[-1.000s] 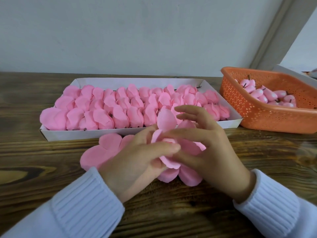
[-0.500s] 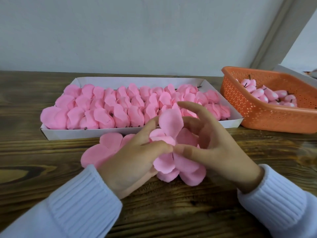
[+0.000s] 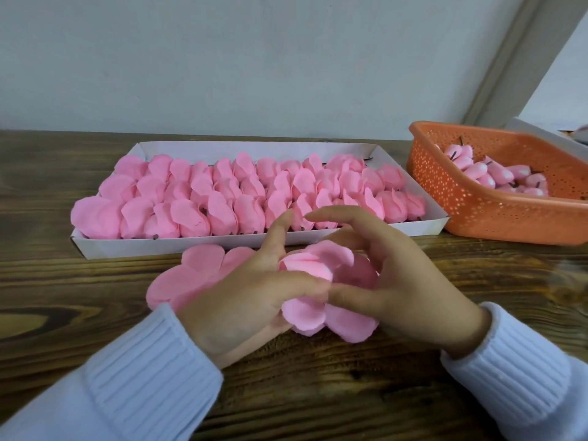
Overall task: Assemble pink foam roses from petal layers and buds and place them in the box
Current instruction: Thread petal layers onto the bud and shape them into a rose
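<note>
Clearly mid-wrap: left hand [image 3: 251, 297] and right hand [image 3: 413, 281] both pinch the rose [image 3: 313, 265]; next, I judge, loose outer petals [image 3: 346, 323] need cupping snugly before it joins the box [image 3: 191, 246]

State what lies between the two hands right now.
The half-built rose lies between the left hand and the right hand, both holding its petals; the head view shows it.

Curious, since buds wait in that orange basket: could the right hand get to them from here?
Probably yes. The orange basket is open-topped, and nothing stands between it and the right hand. That hand helps the left hand hold the rose, though, so it must let go first.
</note>
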`<state>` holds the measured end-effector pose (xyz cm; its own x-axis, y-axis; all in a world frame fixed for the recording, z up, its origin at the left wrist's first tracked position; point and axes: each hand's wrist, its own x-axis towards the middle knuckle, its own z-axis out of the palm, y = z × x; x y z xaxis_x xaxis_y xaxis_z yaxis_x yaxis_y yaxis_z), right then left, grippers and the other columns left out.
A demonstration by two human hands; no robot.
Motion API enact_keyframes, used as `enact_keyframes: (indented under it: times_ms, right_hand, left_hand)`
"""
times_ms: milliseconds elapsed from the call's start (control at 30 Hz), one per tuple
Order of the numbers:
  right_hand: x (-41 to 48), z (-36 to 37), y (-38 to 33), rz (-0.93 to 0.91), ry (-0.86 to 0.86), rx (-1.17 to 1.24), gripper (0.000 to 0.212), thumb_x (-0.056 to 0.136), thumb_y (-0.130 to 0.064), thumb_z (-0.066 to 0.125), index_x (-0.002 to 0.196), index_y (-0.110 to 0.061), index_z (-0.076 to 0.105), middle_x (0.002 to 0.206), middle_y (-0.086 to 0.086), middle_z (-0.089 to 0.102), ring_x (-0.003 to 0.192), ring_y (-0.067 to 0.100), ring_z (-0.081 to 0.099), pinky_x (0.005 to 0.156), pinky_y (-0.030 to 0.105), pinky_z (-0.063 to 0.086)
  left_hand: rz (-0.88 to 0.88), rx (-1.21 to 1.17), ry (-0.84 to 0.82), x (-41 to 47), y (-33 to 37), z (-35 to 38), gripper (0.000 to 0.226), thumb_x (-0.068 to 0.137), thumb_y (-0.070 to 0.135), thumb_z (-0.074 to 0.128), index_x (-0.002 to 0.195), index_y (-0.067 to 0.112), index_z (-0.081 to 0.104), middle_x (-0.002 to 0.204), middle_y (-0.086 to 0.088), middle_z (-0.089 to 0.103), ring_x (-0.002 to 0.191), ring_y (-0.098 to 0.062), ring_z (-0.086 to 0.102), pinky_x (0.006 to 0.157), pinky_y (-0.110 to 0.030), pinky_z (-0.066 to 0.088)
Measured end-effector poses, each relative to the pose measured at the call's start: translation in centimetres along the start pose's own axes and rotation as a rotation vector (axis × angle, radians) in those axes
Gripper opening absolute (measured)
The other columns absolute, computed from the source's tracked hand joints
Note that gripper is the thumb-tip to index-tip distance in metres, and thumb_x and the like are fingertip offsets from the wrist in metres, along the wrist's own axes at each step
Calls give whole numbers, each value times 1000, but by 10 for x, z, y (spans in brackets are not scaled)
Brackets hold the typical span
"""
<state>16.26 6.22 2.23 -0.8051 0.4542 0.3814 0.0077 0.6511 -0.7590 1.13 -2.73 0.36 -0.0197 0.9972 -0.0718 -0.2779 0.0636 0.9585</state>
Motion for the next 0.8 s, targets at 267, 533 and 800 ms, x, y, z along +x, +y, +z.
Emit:
enact_keyframes:
  times_ms: [267,533,800]
  right_hand:
    - [-1,5,0,57,77,303,50,73,-6,75,116,-22,54,92,-6,73,85,6,68,71,20,53]
    - [1,6,3,79,112,251,29,81,-4,68,108,-12,63,100,-1,70,92,14,66,80,28,54]
    - [1,5,10,64,323,67,13,86,-4,68,82,-16,70,76,-4,71,70,5,64,65,16,48]
  left_hand:
    - [170,204,-18,-3,-3,9,30,79,24,70,99,2,65,86,-8,68,84,-12,66,74,-18,53]
    - [178,159,48,-4,-2,15,26,78,37,51,69,21,68,63,7,69,67,-3,66,65,-17,52]
    - [128,55,89,0,-6,13,38,83,47,57,84,11,70,74,-15,63,76,-23,61,78,-37,51]
